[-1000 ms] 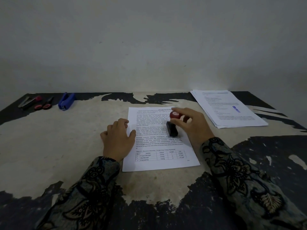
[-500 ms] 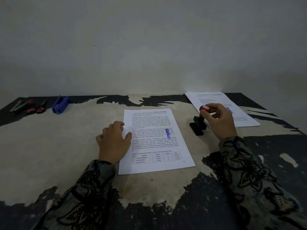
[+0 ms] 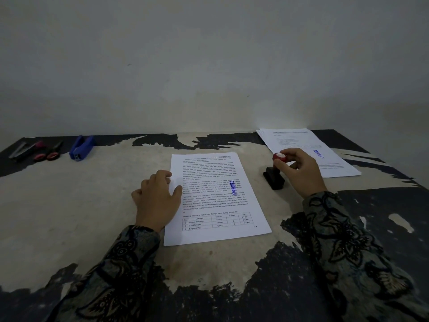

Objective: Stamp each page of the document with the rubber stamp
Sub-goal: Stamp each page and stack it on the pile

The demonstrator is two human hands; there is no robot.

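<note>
A printed page (image 3: 209,210) with text and a small table lies in the middle of the table. It carries a blue APPROVED mark (image 3: 232,188) right of centre. My left hand (image 3: 156,198) rests flat on the page's left edge. My right hand (image 3: 301,173) grips the red knob of the rubber stamp (image 3: 275,173), whose black base stands on the table to the right of the page. Behind that hand, at the far right, lies a stack of pages (image 3: 301,147) with a blue mark on its top sheet.
At the far left lie a blue stapler (image 3: 81,147), red-handled scissors (image 3: 50,153) and a grey tool (image 3: 19,149). The tabletop (image 3: 69,217) is worn, beige with black patches. A bare wall rises right behind it.
My right hand lifted the stamp off the page and carried it to the right, down onto the table. A blue mark now shows on the page. My left hand stayed put.
</note>
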